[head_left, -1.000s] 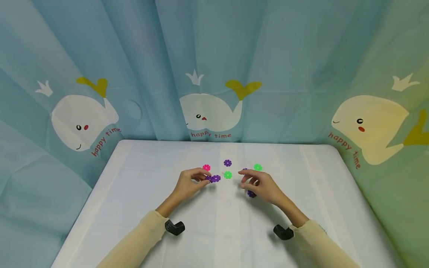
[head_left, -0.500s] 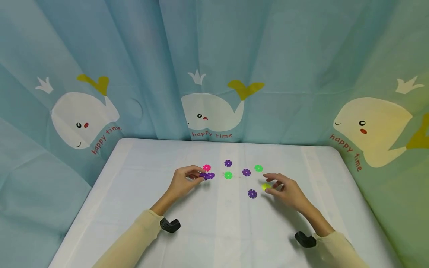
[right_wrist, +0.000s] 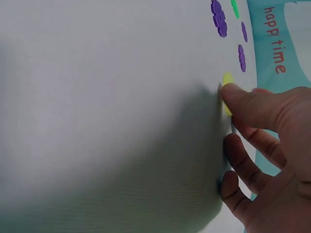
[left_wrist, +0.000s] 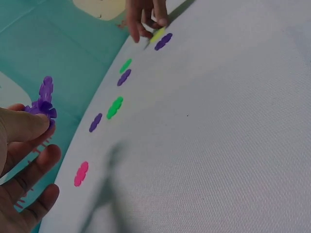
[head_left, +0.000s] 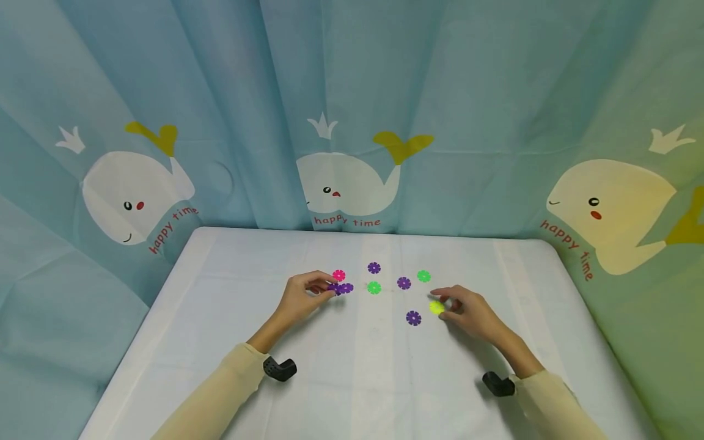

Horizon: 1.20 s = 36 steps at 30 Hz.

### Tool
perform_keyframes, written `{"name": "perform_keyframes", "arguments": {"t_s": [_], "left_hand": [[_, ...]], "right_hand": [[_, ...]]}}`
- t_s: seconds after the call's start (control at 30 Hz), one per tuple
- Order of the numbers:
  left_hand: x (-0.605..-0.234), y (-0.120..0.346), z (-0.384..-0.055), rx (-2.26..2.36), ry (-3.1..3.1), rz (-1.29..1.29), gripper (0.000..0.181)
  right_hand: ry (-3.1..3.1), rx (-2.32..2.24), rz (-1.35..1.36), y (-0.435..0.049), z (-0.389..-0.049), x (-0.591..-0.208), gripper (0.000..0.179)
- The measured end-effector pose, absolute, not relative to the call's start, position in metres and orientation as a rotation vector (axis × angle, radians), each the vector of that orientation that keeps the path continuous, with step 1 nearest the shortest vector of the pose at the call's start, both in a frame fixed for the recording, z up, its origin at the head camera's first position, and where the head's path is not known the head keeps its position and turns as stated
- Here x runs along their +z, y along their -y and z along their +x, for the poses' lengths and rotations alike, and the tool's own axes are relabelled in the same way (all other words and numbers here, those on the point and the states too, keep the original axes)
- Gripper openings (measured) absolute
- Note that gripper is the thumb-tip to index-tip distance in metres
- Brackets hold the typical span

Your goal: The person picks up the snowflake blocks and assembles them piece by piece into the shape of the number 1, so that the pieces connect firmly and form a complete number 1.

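Left hand (head_left: 299,299) pinching joined purple discs (head_left: 346,288); right hand (head_left: 469,310) at the yellow disc (head_left: 437,307), grip unclear.

Table (head_left: 192,293): white, far corners rounded, paler bands running front to back. Curtain (head_left: 473,73): blue, greener at right, hung in folds behind the table and along both sides. Prints on curtain: left whale (head_left: 129,189), nose tilted down; middle whale (head_left: 357,186), left end cut off at a fold; right whale (head_left: 610,201), tail reaching the frame's edge. Each with mustard tail fin (head_left: 402,146), red cheek, white crown (head_left: 322,126) above, red lettering (head_left: 347,221), "happy time", below.
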State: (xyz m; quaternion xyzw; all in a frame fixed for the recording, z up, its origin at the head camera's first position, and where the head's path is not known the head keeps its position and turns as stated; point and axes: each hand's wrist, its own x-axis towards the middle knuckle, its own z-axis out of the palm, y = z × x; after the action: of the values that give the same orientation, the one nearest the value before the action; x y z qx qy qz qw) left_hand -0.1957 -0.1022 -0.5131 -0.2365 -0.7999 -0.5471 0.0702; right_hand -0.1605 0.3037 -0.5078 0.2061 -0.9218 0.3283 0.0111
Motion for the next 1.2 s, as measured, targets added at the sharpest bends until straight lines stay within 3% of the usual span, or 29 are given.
{"name": "perform_keyframes", "arguments": {"t_s": [0.47,0.6,1.2], "left_hand": [[-0.495,0.094,-0.185,-1.692,2.452,-0.641,0.019],[-0.479,0.09,-0.178,-1.687,2.455,-0.642,0.018],[-0.478,0.09,-0.176,-1.7,2.463,-0.667,0.018]], "right_hand": [[2.991,0.959,0.669,-0.302,-0.171,-0.509,0.031],[2.968,0.939,0.658,-0.302,-0.168,-0.51,0.031],[2.869,0.896,0.587,-0.305,-0.157,-0.522,0.029]]}}
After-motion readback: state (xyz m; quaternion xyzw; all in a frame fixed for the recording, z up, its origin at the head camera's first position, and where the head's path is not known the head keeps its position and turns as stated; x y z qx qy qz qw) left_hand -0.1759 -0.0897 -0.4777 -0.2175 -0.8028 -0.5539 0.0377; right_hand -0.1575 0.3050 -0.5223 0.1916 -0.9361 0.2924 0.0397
